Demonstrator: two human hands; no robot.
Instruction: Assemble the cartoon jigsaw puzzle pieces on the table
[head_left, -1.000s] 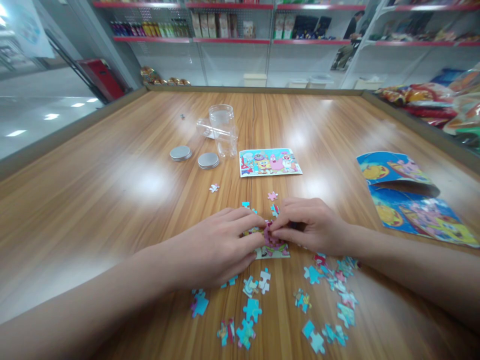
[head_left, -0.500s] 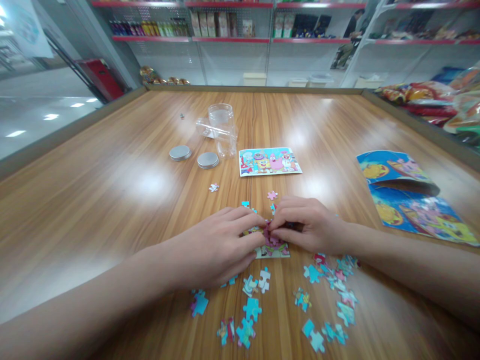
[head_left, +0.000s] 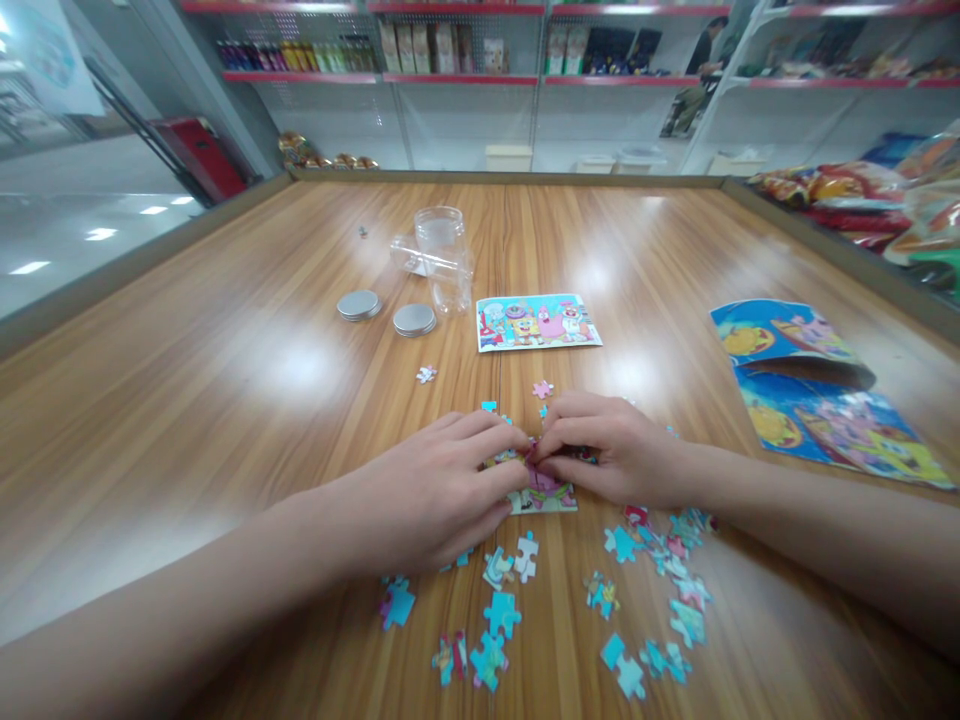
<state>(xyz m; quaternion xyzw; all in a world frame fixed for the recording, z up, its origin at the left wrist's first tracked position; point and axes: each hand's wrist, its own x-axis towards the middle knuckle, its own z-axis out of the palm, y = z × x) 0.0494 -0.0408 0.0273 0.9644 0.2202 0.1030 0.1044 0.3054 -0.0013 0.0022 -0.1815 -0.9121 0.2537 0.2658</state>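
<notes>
Both of my hands meet over a small joined section of a jigsaw puzzle (head_left: 551, 492), which shows pink and green printing. My left hand (head_left: 457, 480) rests on its left side, fingers reaching forward and spread a little, touching the section. From the right, my right hand (head_left: 619, 450) bends over it with thumb and index finger pinched on a pink puzzle piece (head_left: 534, 452), mostly hidden by the fingertips. Loose puzzle pieces, mostly light blue (head_left: 502, 613), lie nearer me. More loose pieces (head_left: 686, 620) are scattered at the right, and a pink piece (head_left: 542, 389) lies just beyond my hands.
A printed picture card (head_left: 538, 323) lies ahead. Behind it to the left are clear plastic jars (head_left: 441, 235) and two metal lids (head_left: 414, 320). A blue printed pouch (head_left: 847, 400) lies right. Snack bags (head_left: 847, 195) border the table; shelves and a distant person (head_left: 705, 60) are beyond.
My right fingertips have shifted very slightly over the puzzle section, where more of its pink print shows. My left hand stays in place, and the loose pieces lie as before.
</notes>
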